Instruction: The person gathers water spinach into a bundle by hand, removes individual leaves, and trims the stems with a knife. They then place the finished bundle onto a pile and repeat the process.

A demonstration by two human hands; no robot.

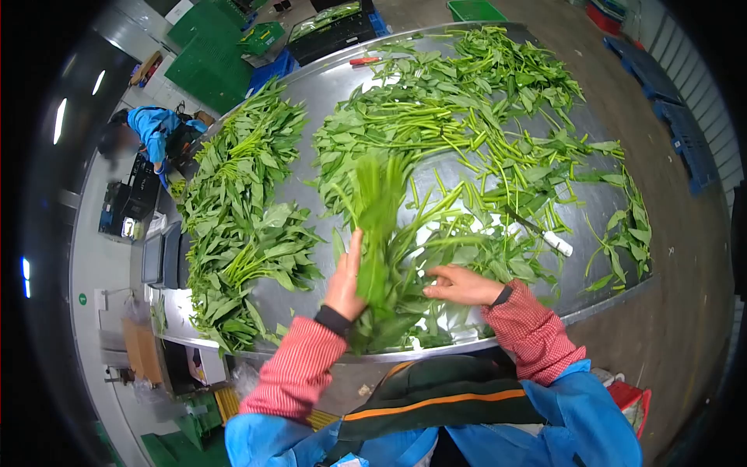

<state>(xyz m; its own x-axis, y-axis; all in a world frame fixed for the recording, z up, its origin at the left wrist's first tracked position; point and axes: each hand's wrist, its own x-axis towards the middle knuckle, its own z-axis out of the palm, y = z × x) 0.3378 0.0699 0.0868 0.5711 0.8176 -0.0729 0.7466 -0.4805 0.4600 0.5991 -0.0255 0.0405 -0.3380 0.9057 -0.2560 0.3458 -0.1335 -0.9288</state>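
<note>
A bunch of leafy green stems, looking like water spinach (377, 226), is upright and smeared by motion in front of me, cut stems toward the far side. My left hand (344, 286) is against its left side, some fingers hidden by the leaves; it appears to grip the bunch. To the right, my right hand (464, 285) is open, its fingers stretched toward the bunch over loose leaves, apparently holding nothing. A knife with a white handle (557, 243) lies among the cut stems right of my right hand.
The metal table (311, 97) carries loose greens (482, 93) at the back and several bunches (245, 179) along its left side. A red-handled knife (364, 61) lies at the far edge. Another person (154, 132) bends at the far left. Blue pallets (685, 140) lean at right.
</note>
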